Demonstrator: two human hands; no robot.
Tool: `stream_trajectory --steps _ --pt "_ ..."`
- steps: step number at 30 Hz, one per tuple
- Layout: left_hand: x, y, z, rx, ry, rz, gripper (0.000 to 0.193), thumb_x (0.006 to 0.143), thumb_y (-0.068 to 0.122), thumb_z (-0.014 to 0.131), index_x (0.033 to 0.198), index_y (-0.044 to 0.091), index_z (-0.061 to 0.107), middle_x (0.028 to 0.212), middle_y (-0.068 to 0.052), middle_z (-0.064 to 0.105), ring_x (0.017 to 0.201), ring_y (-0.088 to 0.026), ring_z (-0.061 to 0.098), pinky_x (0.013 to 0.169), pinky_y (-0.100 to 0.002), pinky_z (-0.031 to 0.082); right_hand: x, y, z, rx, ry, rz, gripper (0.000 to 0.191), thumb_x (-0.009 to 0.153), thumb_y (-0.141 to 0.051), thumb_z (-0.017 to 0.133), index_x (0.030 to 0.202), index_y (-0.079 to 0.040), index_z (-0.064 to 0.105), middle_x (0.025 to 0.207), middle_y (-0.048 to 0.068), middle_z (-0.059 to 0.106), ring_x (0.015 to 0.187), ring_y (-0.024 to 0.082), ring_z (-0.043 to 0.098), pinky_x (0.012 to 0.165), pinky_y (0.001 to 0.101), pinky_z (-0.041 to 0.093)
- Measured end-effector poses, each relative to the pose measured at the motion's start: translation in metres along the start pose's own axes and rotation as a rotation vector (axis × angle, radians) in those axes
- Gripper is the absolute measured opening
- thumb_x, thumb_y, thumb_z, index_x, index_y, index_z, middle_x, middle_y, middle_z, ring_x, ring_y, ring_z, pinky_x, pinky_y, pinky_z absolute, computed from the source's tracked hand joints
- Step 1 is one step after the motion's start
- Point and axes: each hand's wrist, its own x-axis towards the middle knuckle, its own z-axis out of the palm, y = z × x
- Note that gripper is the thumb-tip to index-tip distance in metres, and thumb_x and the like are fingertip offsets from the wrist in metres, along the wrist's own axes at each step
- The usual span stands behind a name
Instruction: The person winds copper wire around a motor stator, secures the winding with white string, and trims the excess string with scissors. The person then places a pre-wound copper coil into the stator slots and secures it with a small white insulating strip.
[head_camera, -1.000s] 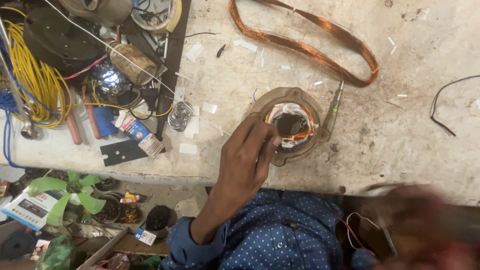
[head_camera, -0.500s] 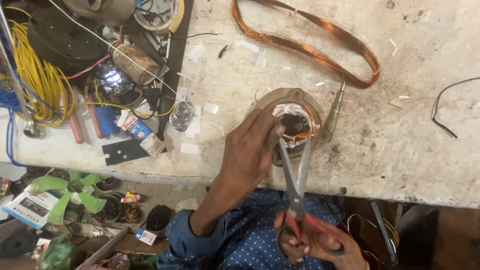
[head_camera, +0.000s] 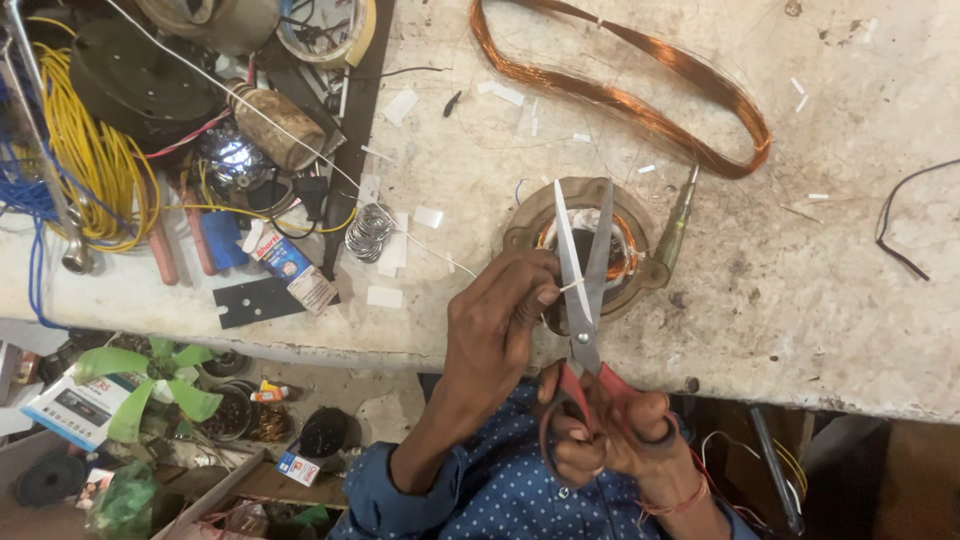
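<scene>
Item: thin pale strip (head_camera: 572, 285) — paper or sleeve, too small to tell which. Your left hand (head_camera: 495, 330) pinches one end between thumb and forefinger, the fingers (head_camera: 535, 292) closed tight on it; the free end pokes out to the right of them, crossing between the open blades.

Item: scissors (head_camera: 585, 290), red-handled, steel blades. Your right hand (head_camera: 610, 435) grips them with fingers through the loops; blades stand parted in a narrow V, tips pointing away from you, straddling the strip just right of the left fingertips.

Item: motor stator (head_camera: 590, 250), round, copper-wound, lying flat on the worktop (head_camera: 800, 290) directly beyond and under the blades. Likely heavy and stiff enough to stay put; its fine enamelled windings look easy to nick — keep the blade tips off them.

Handling, strip: light, limp, probably slippery. Hold close to the cut line, as you do now, or it will likely fold away from the blades.

Nearby: screwdriver (head_camera: 677, 225) leaning just right of the stator; loose copper wire coil (head_camera: 640, 100) well beyond your fingers; solder spool (head_camera: 368, 232) to the left; white scraps scattered about.
</scene>
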Motion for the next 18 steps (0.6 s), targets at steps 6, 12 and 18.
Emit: stream_trajectory --steps 6,12,18 --pt "0.000 -0.004 0.001 0.006 -0.005 -0.007 0.006 0.099 0.002 0.063 0.097 -0.003 0.065 0.107 -0.011 0.072 0.083 -0.021 0.074 0.070 -0.031 0.058 0.008 0.000 -0.001 0.230 -0.089 0.057 0.096 0.077 -0.067 0.077 0.136 -0.001 0.041 0.090 0.001 0.047 0.051 0.005 0.029 0.047 0.0268 0.022" --pt "-0.003 -0.011 0.001 -0.057 -0.025 -0.019 0.011 0.103 0.005 0.060 0.104 -0.001 0.070 0.111 -0.010 0.073 0.086 -0.018 0.074 0.071 -0.029 0.062 0.012 -0.013 0.048 0.017 -0.081 -0.036 0.062 0.092 -0.038 0.077 0.123 0.008 0.047 0.088 0.003 0.043 0.048 0.001 0.030 0.041 0.0240 0.023" --pt "-0.009 -0.017 -0.007 -0.167 0.082 0.030 0.020 0.110 0.014 0.052 0.105 0.000 0.066 0.112 -0.011 0.071 0.094 -0.017 0.073 0.073 -0.027 0.063 0.008 -0.040 0.077 -1.099 0.033 -0.807 0.056 0.104 -0.044 0.061 0.131 0.005 0.055 0.093 0.007 0.058 0.069 0.014 0.052 0.060 0.0308 0.045"
